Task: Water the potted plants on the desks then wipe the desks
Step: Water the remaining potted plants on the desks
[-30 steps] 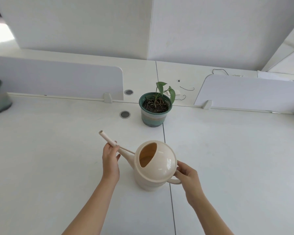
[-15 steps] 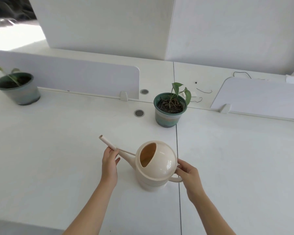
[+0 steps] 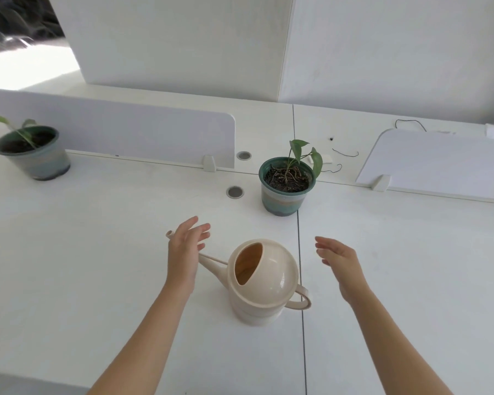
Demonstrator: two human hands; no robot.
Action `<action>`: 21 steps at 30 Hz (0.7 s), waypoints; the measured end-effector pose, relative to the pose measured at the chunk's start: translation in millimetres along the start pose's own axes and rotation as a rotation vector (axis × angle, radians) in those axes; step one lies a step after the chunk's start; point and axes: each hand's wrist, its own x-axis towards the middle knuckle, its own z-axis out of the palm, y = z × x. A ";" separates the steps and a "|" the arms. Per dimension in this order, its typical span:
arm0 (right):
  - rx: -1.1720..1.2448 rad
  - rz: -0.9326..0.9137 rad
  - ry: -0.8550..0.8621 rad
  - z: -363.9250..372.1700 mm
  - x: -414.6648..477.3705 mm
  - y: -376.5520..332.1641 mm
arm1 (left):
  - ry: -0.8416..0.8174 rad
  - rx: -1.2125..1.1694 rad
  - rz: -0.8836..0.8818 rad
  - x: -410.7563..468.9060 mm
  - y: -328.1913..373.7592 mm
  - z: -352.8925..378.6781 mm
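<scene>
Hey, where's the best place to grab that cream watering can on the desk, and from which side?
Take the watering can by its loop handle, which sticks out on the right near side, opposite the spout. Come in from the right with the right hand, open beside it. The dome is smooth and round, so probably a poorer grip.

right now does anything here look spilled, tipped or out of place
Nothing spilled or tipped. The watering can stands upright on the desk, the middle pot and the left pot stand upright, and the left hand and right hand are open. Only dark thread scraps lie stray on the far desk behind the middle pot.
</scene>
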 end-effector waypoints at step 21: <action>0.136 0.031 0.124 26.3 144.4 -41.1 | -0.290 0.237 -0.046 128.7 -26.7 139.8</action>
